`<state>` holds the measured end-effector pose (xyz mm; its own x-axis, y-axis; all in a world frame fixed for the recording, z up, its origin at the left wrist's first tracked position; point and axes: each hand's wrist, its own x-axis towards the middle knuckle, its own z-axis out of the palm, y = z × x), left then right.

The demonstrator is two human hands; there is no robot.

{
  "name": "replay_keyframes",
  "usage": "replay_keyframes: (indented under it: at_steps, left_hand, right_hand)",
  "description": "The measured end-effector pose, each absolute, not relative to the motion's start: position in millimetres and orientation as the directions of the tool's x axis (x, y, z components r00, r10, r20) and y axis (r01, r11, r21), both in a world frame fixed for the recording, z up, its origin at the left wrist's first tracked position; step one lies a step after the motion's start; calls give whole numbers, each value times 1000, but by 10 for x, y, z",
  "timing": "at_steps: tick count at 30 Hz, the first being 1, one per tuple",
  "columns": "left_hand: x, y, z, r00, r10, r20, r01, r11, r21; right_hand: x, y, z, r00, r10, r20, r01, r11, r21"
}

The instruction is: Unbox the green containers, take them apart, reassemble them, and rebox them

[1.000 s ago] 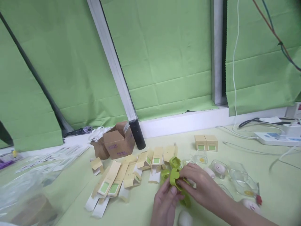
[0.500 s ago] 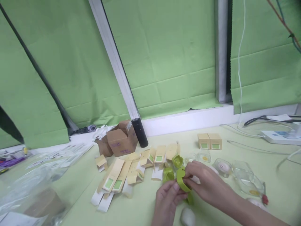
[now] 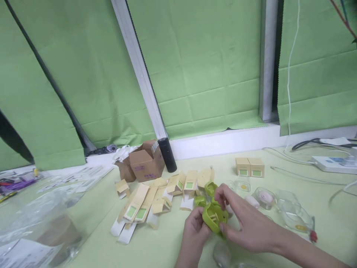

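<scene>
Both hands hold one green plastic tray piece just above the table. My left hand pinches its left edge from below. My right hand grips its right side, fingers curled over the top. Two more green pieces lie on the table just behind it. A white oval object lies under my hands near the bottom edge. Flat tan carton blanks with green labels are spread to the left.
Two folded small tan boxes stand at the back right. Clear plastic shells with pink and white items lie to the right. An open brown cardboard box and a black cylinder stand behind. A power strip and cables lie far right. A plastic bag lies at the left.
The green piece has been turned in my hands, from edge-on to showing its hollow face, and lifted slightly. The camera has shifted a little, moving the scene to the right.
</scene>
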<state>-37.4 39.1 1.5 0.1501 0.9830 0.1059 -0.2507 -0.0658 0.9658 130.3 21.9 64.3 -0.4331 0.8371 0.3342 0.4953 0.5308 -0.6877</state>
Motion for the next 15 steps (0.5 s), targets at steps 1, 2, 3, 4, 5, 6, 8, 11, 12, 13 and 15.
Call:
replay_keyframes:
  at_steps: [1,2,3,4,5,6,8,11,12,13,15]
  left_hand:
    - [-379,392,1,157,982,107,-252,-65,965]
    - [-387,391,-10,166,981,104,-252,-60,966]
    - [-398,388,-15,178,979,95,-249,-48,967]
    - [-410,381,-13,187,979,86,-243,-38,969]
    - [-422,372,-3,186,979,81,-236,-36,971]
    - [-435,359,14,175,981,82,-229,-40,973]
    - [-453,331,59,151,984,89,-221,-54,974]
    - [-456,293,125,139,986,91,-242,-55,969]
    - [-449,282,139,156,985,76,-266,-32,963]
    - [-440,273,149,186,981,53,-298,5,955]
    - [-419,258,152,271,962,-9,-370,113,922]
  right_hand:
    - [1317,215,648,-491,801,342,465,573,-674]
    - [1329,216,651,-554,756,348,428,618,-660]
    - [1335,220,650,-605,710,361,390,659,-643]
    - [1337,225,647,-633,674,380,364,692,-623]
    - [1333,230,640,-640,655,401,353,715,-604]
    - [1323,233,631,-631,647,428,351,730,-586]
    - [1294,233,609,-591,635,498,350,758,-551]
    - [1246,225,579,-545,624,560,340,775,-533]
    - [1234,224,572,-533,631,563,342,770,-538]
    - [1227,224,568,-525,643,557,350,760,-548]
    - [1227,231,564,-518,669,533,366,737,-569]
